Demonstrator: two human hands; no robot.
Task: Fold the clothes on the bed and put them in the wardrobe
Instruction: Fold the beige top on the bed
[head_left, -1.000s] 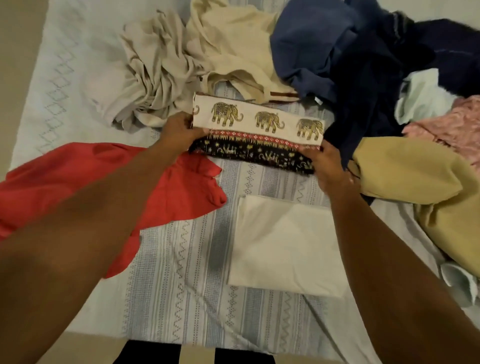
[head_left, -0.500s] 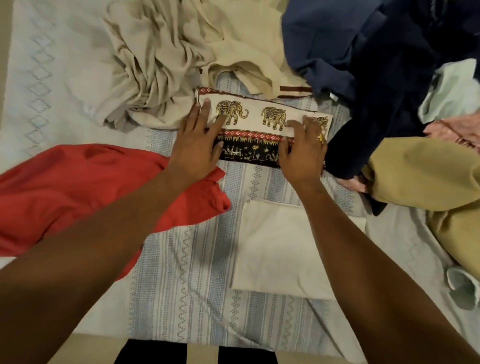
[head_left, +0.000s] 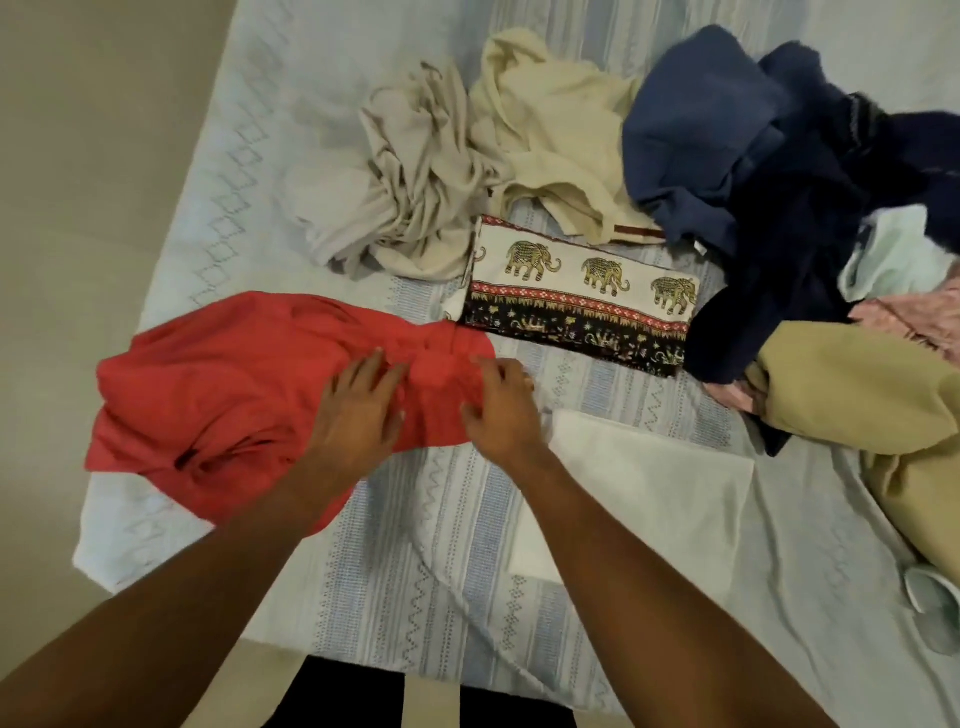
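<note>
A crumpled red garment (head_left: 234, 395) lies on the left of the bed (head_left: 431, 545). My left hand (head_left: 363, 415) rests on its right part with the fingers spread. My right hand (head_left: 501, 410) is at the garment's right edge, its fingers curled into the red cloth. Just beyond my hands lies the folded elephant-print cloth (head_left: 582, 291), flat on the sheet with neither hand touching it. A folded white cloth (head_left: 649, 493) lies to the right of my right forearm.
Unfolded clothes are heaped along the far and right side: a beige piece (head_left: 410, 208), a cream one (head_left: 550, 130), blue (head_left: 696, 130) and navy (head_left: 800, 244) ones, a khaki one (head_left: 857, 410). The bed's left edge drops to the floor (head_left: 78, 208).
Both hands left the elephant-print cloth, which now lies folded on the bed. They moved back and left onto the red garment.
</note>
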